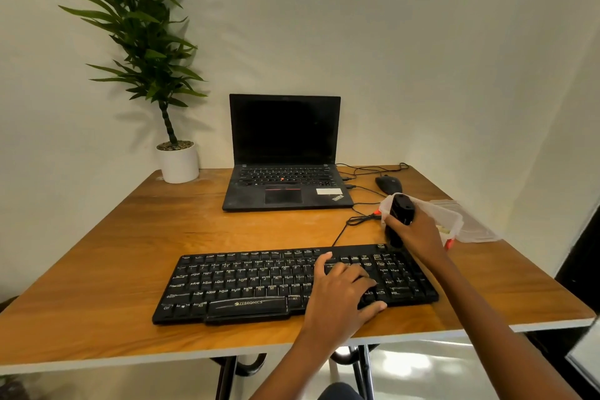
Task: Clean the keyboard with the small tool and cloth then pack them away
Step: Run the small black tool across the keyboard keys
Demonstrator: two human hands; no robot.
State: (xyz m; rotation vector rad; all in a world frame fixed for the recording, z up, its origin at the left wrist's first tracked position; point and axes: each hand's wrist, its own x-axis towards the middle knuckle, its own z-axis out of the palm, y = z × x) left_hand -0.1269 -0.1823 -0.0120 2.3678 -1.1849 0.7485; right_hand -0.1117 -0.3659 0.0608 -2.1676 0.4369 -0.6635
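1. Wooden desk [97,253] against a pale wall; laptop [284,169], potted plant [177,159] and mouse [388,184] along the far edge.
2. Black keyboard [246,286] flat near the front edge, cable running back toward the laptop.
3. Left hand [341,295] spread flat on the keys right of centre, fingers extended, gripping nothing, apparently steadying the board.
4. Right hand [417,230] closed around small black tool [400,217], held upright with its lower end at the keyboard's far right corner.
5. Clear plastic container [454,221] just behind the right hand, lid [477,230] beside it. Cloth not identifiable; something pale inside the container, cannot tell what.
6. Risks, as judged:
   - elbow or wrist knocking the container off the nearby right edge;
   - tool tip snagging the cable or levering a keycap loose if pressed hard;
   - keyboard sliding forward if the left hand lifts.
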